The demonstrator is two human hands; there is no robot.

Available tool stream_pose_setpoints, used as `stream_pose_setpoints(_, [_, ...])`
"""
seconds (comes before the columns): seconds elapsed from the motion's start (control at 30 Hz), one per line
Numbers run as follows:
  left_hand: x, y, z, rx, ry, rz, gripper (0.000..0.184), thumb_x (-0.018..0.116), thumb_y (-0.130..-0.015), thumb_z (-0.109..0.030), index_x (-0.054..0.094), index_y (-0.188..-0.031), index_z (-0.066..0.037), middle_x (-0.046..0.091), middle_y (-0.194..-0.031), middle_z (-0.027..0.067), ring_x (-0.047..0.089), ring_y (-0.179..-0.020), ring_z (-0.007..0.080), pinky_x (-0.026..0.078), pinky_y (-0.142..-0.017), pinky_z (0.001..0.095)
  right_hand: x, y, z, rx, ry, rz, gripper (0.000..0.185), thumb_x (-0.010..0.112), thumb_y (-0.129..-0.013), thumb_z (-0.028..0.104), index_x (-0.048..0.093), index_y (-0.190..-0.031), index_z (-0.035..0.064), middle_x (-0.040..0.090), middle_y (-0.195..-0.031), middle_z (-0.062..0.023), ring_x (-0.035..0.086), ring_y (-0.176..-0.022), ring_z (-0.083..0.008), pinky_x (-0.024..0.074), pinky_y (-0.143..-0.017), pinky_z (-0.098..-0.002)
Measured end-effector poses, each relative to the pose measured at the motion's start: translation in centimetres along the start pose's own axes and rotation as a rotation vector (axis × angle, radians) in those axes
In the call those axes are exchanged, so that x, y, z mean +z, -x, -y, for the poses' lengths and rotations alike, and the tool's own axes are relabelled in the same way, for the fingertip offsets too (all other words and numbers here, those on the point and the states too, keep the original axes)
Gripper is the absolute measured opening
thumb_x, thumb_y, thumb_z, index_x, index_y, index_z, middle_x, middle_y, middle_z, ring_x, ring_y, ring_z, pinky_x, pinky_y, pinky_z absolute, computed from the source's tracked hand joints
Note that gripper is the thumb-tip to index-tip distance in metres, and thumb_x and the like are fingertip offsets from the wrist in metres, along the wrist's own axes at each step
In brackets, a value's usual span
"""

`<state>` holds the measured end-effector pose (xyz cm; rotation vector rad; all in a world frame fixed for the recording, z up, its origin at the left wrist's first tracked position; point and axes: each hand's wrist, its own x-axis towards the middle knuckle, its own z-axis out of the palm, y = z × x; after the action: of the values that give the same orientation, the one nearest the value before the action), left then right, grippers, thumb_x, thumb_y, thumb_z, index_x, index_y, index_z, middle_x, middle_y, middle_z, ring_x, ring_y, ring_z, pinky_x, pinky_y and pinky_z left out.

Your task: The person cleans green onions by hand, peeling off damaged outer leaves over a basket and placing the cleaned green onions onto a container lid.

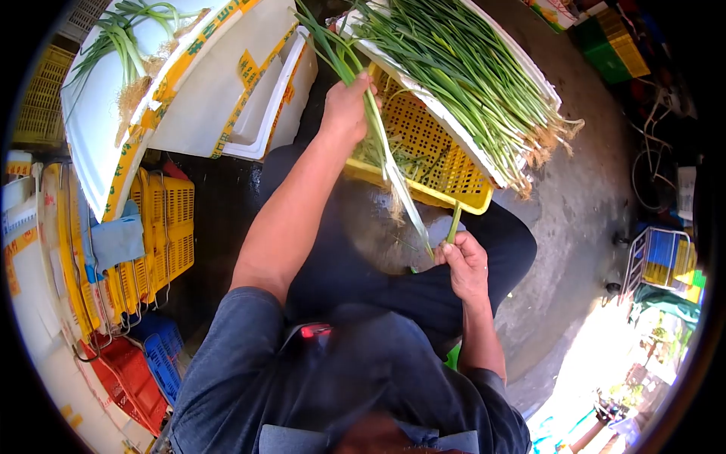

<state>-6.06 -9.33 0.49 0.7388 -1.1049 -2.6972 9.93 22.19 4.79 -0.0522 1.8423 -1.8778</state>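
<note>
My left hand (pixel 348 110) is closed around a few green onions (pixel 376 129), their green tops pointing up and left and their rooted white ends hanging down. My right hand (pixel 463 265) is closed in a pinch on a green leaf strip (pixel 454 225) near my knee. A pale strip runs from the held stalks down to the fingers of my right hand. Beneath my hands stands a yellow perforated basket (pixel 478 198) with leaf scraps inside. A white foam tray (pixel 556 94) heaped with a pile of green onions (pixel 461 72) rests over the basket.
At the left, another foam box (pixel 200 91) carries several green onions (pixel 132 53) with roots. Yellow crates (pixel 178 227), a blue cloth (pixel 117 236) and a red crate (pixel 128 378) stand below it. A metal trolley (pixel 656 257) stands at the right on the wet floor (pixel 563 227).
</note>
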Motion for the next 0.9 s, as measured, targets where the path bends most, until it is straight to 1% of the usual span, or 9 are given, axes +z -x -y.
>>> stream_pose_setpoints(0.2, [0.1,-0.3,-0.4,-0.016,0.118,-0.158,0.013,0.056,-0.102,-0.02,0.056,-0.103,-0.007,0.053,-0.078,0.0039,0.051,-0.063,0.0218,0.045,-0.057,0.0351,-2.2,3.4,1.5,-0.017,-0.24,0.009,0.006,0.054,-0.099,0.006,0.055,-0.096,0.0011,0.056,-0.079,-0.0057,0.053,-0.072,-0.0129,0.0596,-0.077,-0.0395])
stream_pose_setpoints(0.33, [-0.2,-0.5,-0.6,0.0,0.176,-0.217,0.014,0.052,-0.104,-0.021,0.054,-0.103,-0.006,0.052,-0.079,0.0043,0.049,-0.062,0.0209,0.044,-0.056,0.0346,-2.0,4.6,2.1,-0.05,-0.271,0.02,0.006,0.055,-0.099,0.007,0.054,-0.097,0.0022,0.052,-0.076,-0.0057,0.049,-0.068,-0.0129,0.0596,-0.071,-0.0392])
stream_pose_setpoints(0.43, [-1.7,-2.3,-1.7,0.055,0.266,-0.258,0.019,0.05,-0.105,-0.023,0.053,-0.104,-0.005,0.052,-0.081,0.0053,0.048,-0.063,0.0206,0.043,-0.056,0.0358,-3.1,6.5,2.1,-0.017,-0.398,0.042,0.006,0.055,-0.1,0.008,0.053,-0.097,0.0031,0.049,-0.073,-0.0047,0.046,-0.065,-0.0126,0.0595,-0.068,-0.0382])
stream_pose_setpoints(0.53, [-1.3,-1.9,-1.8,0.017,0.241,-0.224,0.018,0.05,-0.105,-0.023,0.053,-0.104,-0.005,0.052,-0.082,0.0056,0.049,-0.065,0.0207,0.043,-0.057,0.037,-4.4,6.8,2.4,-0.033,-0.305,-0.127,0.008,0.055,-0.1,0.01,0.052,-0.098,0.0036,0.047,-0.071,-0.0037,0.045,-0.064,-0.0124,0.0594,-0.066,-0.0379])
stream_pose_setpoints(0.57, [-0.6,-1.7,-1.6,-0.009,0.236,-0.231,0.018,0.051,-0.105,-0.023,0.053,-0.104,-0.005,0.053,-0.085,0.0063,0.049,-0.066,0.0213,0.043,-0.058,0.0382,-4.7,6.4,2.6,-0.074,-0.238,-0.185,0.012,0.055,-0.102,0.016,0.054,-0.097,0.0047,0.042,-0.068,-0.0016,0.043,-0.062,-0.0123,0.0588,-0.062,-0.0354])
stream_pose_setpoints(0.67, [-0.1,-1.6,-1.0,0.016,0.273,-0.167,0.019,0.052,-0.105,-0.024,0.054,-0.105,-0.005,0.053,-0.087,0.0067,0.05,-0.067,0.0223,0.044,-0.059,0.0384,-4.7,3.9,4.8,-0.243,-0.169,-0.211,0.013,0.055,-0.103,0.016,0.057,-0.104,0.003,0.048,-0.074,-0.0029,0.047,-0.067,-0.0133,0.0585,-0.077,-0.0413])
stream_pose_setpoints(0.77, [0.3,-0.9,-1.5,-0.017,0.226,-0.132,0.021,0.053,-0.104,-0.025,0.054,-0.105,-0.004,0.053,-0.086,0.0066,0.051,-0.066,0.0227,0.044,-0.059,0.0385,-4.1,0.6,6.1,-0.417,-0.137,-0.242,0.014,0.055,-0.101,0.009,0.058,-0.11,-0.0013,0.058,-0.082,-0.0048,0.055,-0.075,-0.0153,0.0559,-0.088,-0.0458])
stream_pose_setpoints(0.87, [-0.2,-0.5,-1.8,-0.017,0.192,-0.064,0.022,0.053,-0.104,-0.026,0.055,-0.106,-0.004,0.053,-0.086,0.0063,0.051,-0.066,0.0225,0.044,-0.059,0.038,-4.1,-4.0,4.8,-0.503,-0.009,-0.234,0.017,0.056,-0.101,0.009,0.06,-0.112,-0.002,0.065,-0.091,-0.0082,0.061,-0.085,-0.0168,0.0533,-0.093,-0.0431])
stream_pose_setpoints(0.9, [-0.4,-0.5,-1.8,0.018,0.167,-0.016,0.022,0.055,-0.103,-0.025,0.055,-0.107,-0.004,0.053,-0.085,0.0061,0.051,-0.066,0.0218,0.044,-0.059,0.0373,-4.2,-5.7,3.8,-0.447,0.017,-0.257,0.019,0.055,-0.101,0.009,0.06,-0.114,-0.0033,0.066,-0.095,-0.0087,0.062,-0.088,-0.0152,0.0526,-0.094,-0.04])
